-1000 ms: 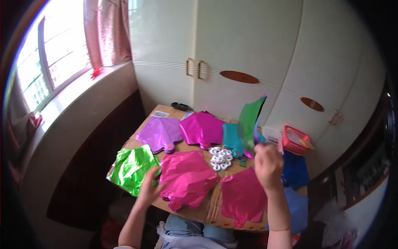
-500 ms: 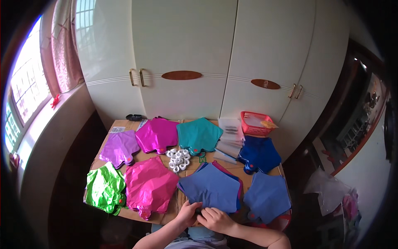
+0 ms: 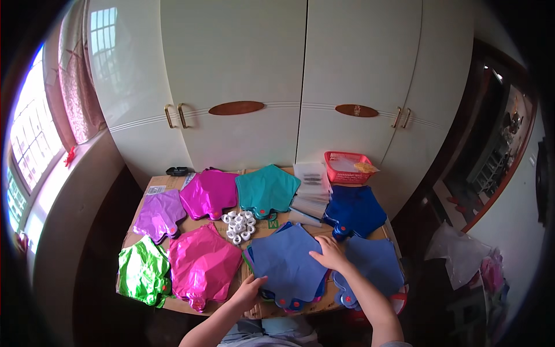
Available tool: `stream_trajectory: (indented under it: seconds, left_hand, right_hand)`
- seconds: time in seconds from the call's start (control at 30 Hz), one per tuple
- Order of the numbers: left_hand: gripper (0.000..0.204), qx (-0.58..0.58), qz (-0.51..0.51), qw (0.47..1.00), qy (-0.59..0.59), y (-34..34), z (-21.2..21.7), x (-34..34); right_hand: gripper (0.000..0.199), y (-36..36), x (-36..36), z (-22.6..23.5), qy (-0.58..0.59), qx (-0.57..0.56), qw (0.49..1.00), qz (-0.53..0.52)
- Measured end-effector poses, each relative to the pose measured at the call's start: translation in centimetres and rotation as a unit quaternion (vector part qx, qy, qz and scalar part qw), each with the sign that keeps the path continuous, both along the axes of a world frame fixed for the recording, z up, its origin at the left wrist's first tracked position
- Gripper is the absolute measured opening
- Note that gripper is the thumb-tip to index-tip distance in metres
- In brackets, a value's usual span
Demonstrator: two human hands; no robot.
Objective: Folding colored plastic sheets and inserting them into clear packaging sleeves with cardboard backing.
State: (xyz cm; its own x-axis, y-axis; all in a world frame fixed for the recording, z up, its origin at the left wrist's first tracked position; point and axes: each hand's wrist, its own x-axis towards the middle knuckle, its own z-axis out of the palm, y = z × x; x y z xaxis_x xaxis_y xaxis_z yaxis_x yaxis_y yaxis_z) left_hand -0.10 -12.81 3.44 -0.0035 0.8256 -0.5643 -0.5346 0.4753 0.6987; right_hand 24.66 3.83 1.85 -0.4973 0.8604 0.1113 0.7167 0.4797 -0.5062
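Note:
A stack of flat, star-shaped foil balloons (image 3: 290,260) lies at the front of the table, a matte blue one on top and edges of purple and green showing beneath. Its small tab with a red dot points toward me. At the lower left edge of this stack, my left hand (image 3: 250,291) pinches with the thumb on top and the fingers mostly hidden. My right hand (image 3: 332,254) grips the upper right edge, its thumb lying on the blue foil. Beside it on the right is another blue foil balloon pile (image 3: 373,263), partly covered by my right forearm.
Foil balloon piles in pink (image 3: 203,263), green (image 3: 143,269), lilac (image 3: 159,213), magenta (image 3: 208,194), teal (image 3: 267,189) and dark blue (image 3: 356,209) surround it on cardboard (image 3: 266,231). White rings (image 3: 237,226), clear bags (image 3: 307,202) and a red basket (image 3: 348,176) are there too.
My hands have moved apart from the stack's near edge, the right one going up to the right edge. The stack's tab with the red dot now shows. The whole view has shifted slightly.

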Motion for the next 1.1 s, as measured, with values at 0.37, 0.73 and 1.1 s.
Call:
stream_trajectory:
  seconds: [0.37,0.73,1.1]
  left_hand:
    - [0.047,-0.022,-0.312,0.949,0.040,-10.1,-1.9,-2.0]
    - [0.046,-0.085,-0.121,0.937,-0.317,-11.2,-6.3,3.7]
    - [0.063,-0.117,-0.070,0.882,-0.451,-9.3,-5.3,4.3]
  right_hand:
    - [0.059,-0.5,-2.6,-1.1,0.008,0.052,0.996,0.072]
    - [0.059,-7.8,-2.1,1.2,0.038,-0.049,0.994,0.091]
    - [0.052,-5.5,-2.9,-1.2,0.039,0.060,0.995,0.074]
